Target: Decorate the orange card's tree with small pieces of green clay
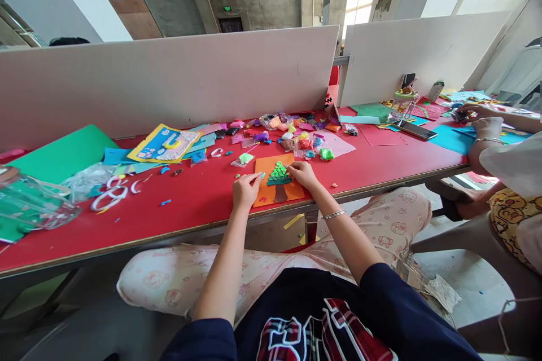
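Note:
An orange card [271, 194] lies near the front edge of the red table [190, 203]. On it sits a green clay tree with a brown trunk [279, 178]. My left hand [245, 189] rests at the card's left edge, fingers curled and pinching a small green bit of clay. My right hand [302, 174] is at the tree's right side, fingertips pressed together on the top of the tree. A silver bracelet is on my right wrist.
Small bags of coloured clay [296, 135] lie behind the card. Green and blue paper sheets [63, 152], a yellow craft card [165, 144] and a clear jar [29, 203] are at the left. White dividers [169, 76] stand behind. Another person's hands [478, 118] work at the right, near a phone [417, 131].

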A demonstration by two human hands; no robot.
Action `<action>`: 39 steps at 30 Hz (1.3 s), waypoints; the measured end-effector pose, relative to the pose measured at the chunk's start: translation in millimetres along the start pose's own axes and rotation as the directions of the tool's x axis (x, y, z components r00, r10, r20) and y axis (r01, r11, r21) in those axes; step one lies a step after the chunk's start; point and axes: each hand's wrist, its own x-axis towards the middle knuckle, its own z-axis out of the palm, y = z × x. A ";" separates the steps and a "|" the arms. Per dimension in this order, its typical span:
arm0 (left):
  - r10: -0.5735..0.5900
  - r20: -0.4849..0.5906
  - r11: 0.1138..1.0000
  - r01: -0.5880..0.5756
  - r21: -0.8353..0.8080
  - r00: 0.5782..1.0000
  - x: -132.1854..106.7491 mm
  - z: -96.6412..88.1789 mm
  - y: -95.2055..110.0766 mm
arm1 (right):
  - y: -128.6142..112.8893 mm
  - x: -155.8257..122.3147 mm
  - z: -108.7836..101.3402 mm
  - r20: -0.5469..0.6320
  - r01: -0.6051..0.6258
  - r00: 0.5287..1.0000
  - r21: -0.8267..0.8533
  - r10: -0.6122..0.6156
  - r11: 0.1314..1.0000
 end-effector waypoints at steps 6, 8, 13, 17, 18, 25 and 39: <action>-0.055 -0.018 0.997 0.056 0.050 0.998 0.5 0.3 0.4 | -1.1 -0.8 -0.2 0.001 -0.012 1.000 -0.010 0.012 1.000; -0.087 -0.019 0.996 0.088 0.026 0.996 -0.1 0.3 2.1 | -1.4 -1.1 -0.4 0.006 -0.017 1.000 -0.011 0.017 1.000; -0.097 -0.037 0.994 0.095 -0.055 0.995 -1.6 -0.6 5.4 | -1.1 -0.9 -0.6 0.004 -0.005 1.000 -0.041 0.005 0.999; -0.032 -0.047 0.999 0.030 -0.031 0.998 -0.8 -1.2 4.3 | -0.2 -0.7 -0.3 -0.004 0.006 1.000 -0.073 -0.007 0.997; -0.012 -0.056 1.000 0.011 -0.026 0.998 -0.5 -1.1 3.7 | 0.1 -0.7 -0.3 -0.002 0.011 1.000 -0.076 -0.011 0.997; 0.026 -0.072 0.999 -0.029 -0.028 0.997 -0.2 -1.5 3.8 | 2.4 0.2 0.1 -0.002 0.024 1.000 -0.073 -0.024 0.997; 0.131 -0.081 0.990 -0.134 -0.041 0.988 0.6 0.9 4.9 | 2.8 -0.2 0.1 0.028 0.020 0.999 -0.006 -0.020 1.000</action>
